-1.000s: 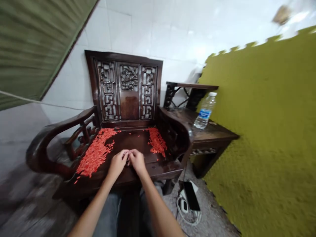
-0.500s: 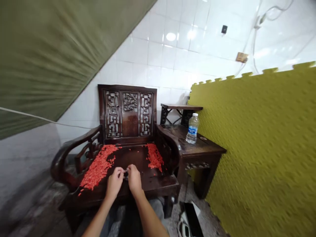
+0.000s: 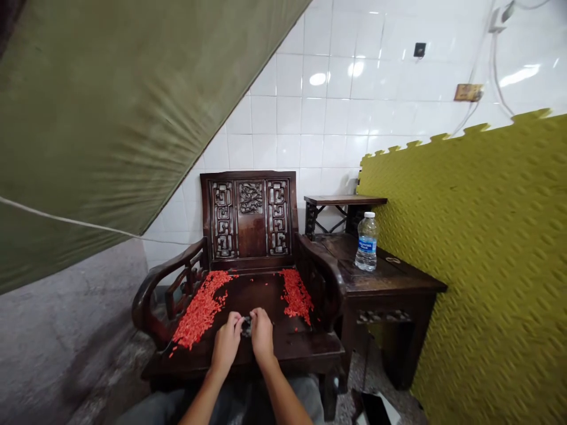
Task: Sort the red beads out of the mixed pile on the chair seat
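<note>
My left hand [image 3: 227, 342] and my right hand [image 3: 262, 335] are close together over the front of a dark wooden chair seat [image 3: 250, 289]. Between their fingertips is a small dark object [image 3: 247, 326], too small to name; the fingers of both hands are pinched at its two sides. Many small red pieces lie in a long heap [image 3: 201, 310] on the seat's left side. A second heap of red pieces [image 3: 296, 295] lies on the right side, and a few stray bits are scattered between them.
Curved armrests [image 3: 166, 268] flank the seat. A water bottle [image 3: 367, 243] stands on a dark side table [image 3: 398, 277] at the right. Beyond it leans a yellow-green foam mat [image 3: 487, 248]. Green fabric [image 3: 133, 118] slopes across the upper left, with a white cord [image 3: 80, 222] below it.
The camera view has shifted, so chair, hands and bottle appear farther right and lower. My hands still pinch the small object, with a slightly wider gap between them.
</note>
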Motion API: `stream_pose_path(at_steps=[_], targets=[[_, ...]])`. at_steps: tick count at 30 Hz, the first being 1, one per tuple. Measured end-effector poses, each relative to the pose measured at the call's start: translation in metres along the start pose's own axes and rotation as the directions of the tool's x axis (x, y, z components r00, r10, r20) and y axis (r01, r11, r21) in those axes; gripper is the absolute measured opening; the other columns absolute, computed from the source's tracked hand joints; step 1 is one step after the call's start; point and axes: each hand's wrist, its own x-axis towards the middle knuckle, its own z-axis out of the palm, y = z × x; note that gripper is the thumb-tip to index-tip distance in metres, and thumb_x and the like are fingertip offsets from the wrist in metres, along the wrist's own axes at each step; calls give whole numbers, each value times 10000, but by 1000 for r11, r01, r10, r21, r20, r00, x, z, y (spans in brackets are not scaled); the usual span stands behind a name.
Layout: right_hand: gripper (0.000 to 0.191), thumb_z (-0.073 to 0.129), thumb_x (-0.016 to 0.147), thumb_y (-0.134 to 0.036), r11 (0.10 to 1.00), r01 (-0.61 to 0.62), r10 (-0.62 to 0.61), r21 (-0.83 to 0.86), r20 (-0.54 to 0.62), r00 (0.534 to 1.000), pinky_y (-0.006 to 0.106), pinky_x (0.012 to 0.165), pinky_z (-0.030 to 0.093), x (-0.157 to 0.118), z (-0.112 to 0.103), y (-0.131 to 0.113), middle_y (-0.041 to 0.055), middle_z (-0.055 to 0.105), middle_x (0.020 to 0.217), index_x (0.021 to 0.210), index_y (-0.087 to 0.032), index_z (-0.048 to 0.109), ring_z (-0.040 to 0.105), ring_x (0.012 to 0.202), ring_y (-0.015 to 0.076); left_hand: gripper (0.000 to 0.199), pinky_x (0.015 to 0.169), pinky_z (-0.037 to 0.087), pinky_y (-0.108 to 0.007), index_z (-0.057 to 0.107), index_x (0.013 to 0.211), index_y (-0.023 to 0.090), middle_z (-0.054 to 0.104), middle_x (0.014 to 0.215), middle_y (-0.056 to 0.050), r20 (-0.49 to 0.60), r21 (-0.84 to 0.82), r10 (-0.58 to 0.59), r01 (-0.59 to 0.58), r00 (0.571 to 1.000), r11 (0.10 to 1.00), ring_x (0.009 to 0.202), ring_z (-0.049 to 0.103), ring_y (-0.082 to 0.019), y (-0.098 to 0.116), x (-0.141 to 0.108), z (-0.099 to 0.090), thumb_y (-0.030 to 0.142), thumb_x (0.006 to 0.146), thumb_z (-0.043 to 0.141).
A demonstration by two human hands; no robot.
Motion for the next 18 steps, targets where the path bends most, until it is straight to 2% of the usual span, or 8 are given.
stream_pose_path(at_steps=[6, 9, 11, 14, 18], targets=[[315, 461, 995, -453, 990, -58, 58, 130, 1, 998, 306, 634, 483, 2, 5, 5, 75, 699, 781, 876, -227, 646, 665, 686, 239, 287, 732, 526, -296, 563, 1115, 284, 765, 1003, -98, 116, 259, -40, 8, 992, 966, 890, 759, -247, 2, 0, 1, 339, 1064, 286], [377, 484, 957, -557, 974, -91, 92, 206, 5, 996, 305, 537, 477, 3, 8, 7, 49, 659, 652, 823, -236, 630, 636, 550, 231, 323, 758, 534, -313, 566, 1135, 293, 761, 1032, -103, 114, 293, -15, -19, 993, 956, 911, 753, -248, -1, -2, 5, 334, 1067, 253], [405, 492, 929, -600, 958, -114, 118, 262, 1, 993, 312, 542, 506, 4, 10, 5, 46, 661, 640, 799, -236, 615, 659, 550, 233, 326, 771, 532, -318, 572, 1143, 300, 759, 1046, -107, 128, 302, 17, -55, 992, 952, 938, 748, -253, 0, -4, 4, 316, 1062, 257], [448, 488, 886, -655, 927, -168, 182, 334, -11, 983, 306, 496, 518, 3, 12, -2, 60, 683, 676, 797, -229, 592, 698, 587, 244, 329, 782, 525, -323, 586, 1142, 290, 759, 1031, -122, 185, 360, 17, -84, 983, 929, 960, 748, -269, 14, -1, -8, 277, 1054, 269], [429, 475, 885, -639, 892, -229, 252, 389, -6, 968, 245, 380, 450, 7, 7, -21, 44, 672, 674, 839, -219, 553, 675, 538, 207, 287, 808, 526, -330, 610, 1137, 224, 762, 997, -140, 308, 415, -27, -109, 951, 903, 983, 748, -274, 45, 24, -42, 199, 1026, 347]])
